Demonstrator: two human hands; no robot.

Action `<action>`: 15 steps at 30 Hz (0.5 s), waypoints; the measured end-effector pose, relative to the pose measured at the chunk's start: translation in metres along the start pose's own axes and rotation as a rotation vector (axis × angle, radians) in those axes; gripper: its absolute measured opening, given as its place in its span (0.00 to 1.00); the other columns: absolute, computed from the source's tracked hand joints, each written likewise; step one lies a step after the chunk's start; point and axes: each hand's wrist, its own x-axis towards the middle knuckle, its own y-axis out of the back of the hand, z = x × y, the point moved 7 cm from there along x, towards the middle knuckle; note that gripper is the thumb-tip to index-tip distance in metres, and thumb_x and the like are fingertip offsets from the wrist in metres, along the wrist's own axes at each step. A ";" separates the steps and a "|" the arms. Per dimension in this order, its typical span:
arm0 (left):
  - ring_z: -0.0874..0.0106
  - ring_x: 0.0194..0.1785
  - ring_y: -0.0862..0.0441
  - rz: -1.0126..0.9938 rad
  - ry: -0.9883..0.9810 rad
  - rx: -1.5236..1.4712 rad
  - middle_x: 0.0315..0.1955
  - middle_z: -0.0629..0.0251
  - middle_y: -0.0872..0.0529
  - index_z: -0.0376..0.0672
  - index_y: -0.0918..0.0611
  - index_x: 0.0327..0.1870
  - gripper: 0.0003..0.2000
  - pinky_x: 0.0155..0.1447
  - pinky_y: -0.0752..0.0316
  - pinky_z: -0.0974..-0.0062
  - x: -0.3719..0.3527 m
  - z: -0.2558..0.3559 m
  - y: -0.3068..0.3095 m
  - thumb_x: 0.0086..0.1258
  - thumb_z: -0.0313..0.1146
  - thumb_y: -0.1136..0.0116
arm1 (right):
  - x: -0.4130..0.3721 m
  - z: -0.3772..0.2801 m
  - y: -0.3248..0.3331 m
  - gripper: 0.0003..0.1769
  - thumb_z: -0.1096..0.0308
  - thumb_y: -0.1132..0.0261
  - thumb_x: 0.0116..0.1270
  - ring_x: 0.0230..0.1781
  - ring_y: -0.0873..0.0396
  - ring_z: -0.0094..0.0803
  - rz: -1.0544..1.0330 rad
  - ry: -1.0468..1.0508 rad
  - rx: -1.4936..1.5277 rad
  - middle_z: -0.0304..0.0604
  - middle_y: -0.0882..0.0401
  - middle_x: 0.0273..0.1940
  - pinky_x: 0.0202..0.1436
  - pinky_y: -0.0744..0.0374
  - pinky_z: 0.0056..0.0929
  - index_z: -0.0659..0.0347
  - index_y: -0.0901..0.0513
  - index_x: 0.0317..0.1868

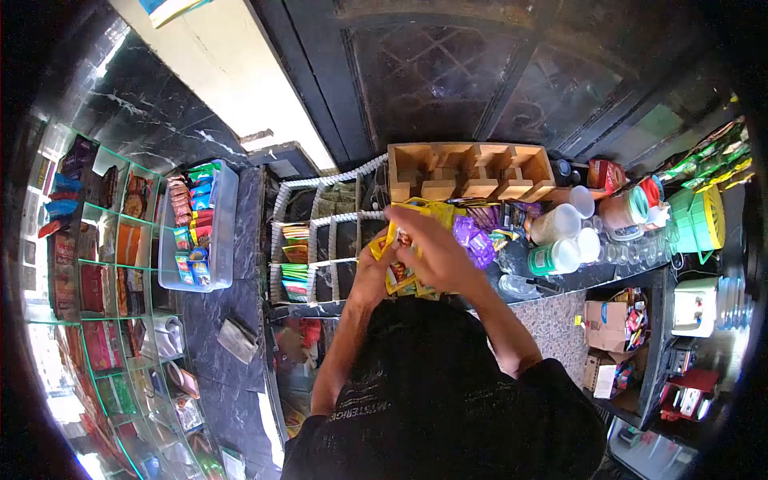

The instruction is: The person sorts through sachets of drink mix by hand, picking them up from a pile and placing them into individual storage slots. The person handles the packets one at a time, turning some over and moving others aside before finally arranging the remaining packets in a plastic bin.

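Observation:
A small yellow packet (389, 242) with red print is in front of my chest, between both hands. My left hand (373, 270) is closed around its lower left side. My right hand (438, 252) curls over its right side, with the thumb and fingers against it; part of the grip is hidden behind that hand. More yellow packets (412, 288) lie under my hands on the dark counter. Left of them stands a white woven-edged divided basket (322, 264); several green and orange packets (295, 272) stand upright in its left compartments.
A wooden compartment rack (472, 192) stands behind my hands. To the right are purple packets (474, 240), white-lidded jars (556, 226) and a green bucket (694, 222). A clear plastic bin (222, 260) of snacks sits left, beside glass shelves (120, 216). Cardboard boxes (606, 324) are below right.

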 end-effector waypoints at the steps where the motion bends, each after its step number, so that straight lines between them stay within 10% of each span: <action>1: 0.77 0.49 0.14 0.012 -0.009 0.067 0.50 0.66 0.13 0.37 0.24 0.66 0.16 0.54 0.17 0.75 0.000 -0.001 0.007 0.81 0.30 0.44 | -0.003 -0.007 -0.014 0.27 0.61 0.37 0.75 0.75 0.32 0.49 -0.140 0.017 0.093 0.52 0.26 0.70 0.76 0.34 0.49 0.52 0.26 0.72; 5: 0.78 0.50 0.16 0.016 -0.141 0.296 0.48 0.66 0.13 0.35 0.22 0.65 0.17 0.57 0.20 0.79 0.001 0.012 0.001 0.77 0.22 0.43 | -0.015 0.031 -0.028 0.33 0.58 0.38 0.76 0.80 0.41 0.51 -0.310 0.147 -0.374 0.54 0.41 0.79 0.82 0.46 0.55 0.53 0.34 0.78; 7: 0.77 0.51 0.16 0.009 -0.134 0.254 0.51 0.65 0.13 0.34 0.23 0.65 0.18 0.58 0.19 0.77 -0.007 0.020 -0.007 0.76 0.20 0.42 | -0.014 0.075 -0.011 0.30 0.50 0.47 0.81 0.82 0.48 0.51 -0.171 -0.228 -0.542 0.54 0.36 0.77 0.80 0.48 0.65 0.55 0.32 0.77; 11: 0.76 0.54 0.16 0.030 -0.103 0.187 0.54 0.63 0.14 0.34 0.26 0.68 0.22 0.59 0.18 0.73 -0.009 0.017 -0.007 0.74 0.19 0.41 | -0.014 0.089 0.005 0.31 0.50 0.43 0.79 0.82 0.47 0.51 0.054 -0.351 0.297 0.51 0.43 0.80 0.80 0.50 0.67 0.55 0.31 0.76; 15: 0.75 0.54 0.15 0.049 -0.076 0.053 0.54 0.63 0.15 0.35 0.26 0.68 0.23 0.58 0.18 0.73 -0.003 0.015 -0.004 0.73 0.18 0.41 | -0.006 0.023 -0.006 0.32 0.51 0.40 0.78 0.82 0.46 0.51 -0.239 0.029 -0.007 0.53 0.41 0.80 0.80 0.50 0.64 0.56 0.31 0.76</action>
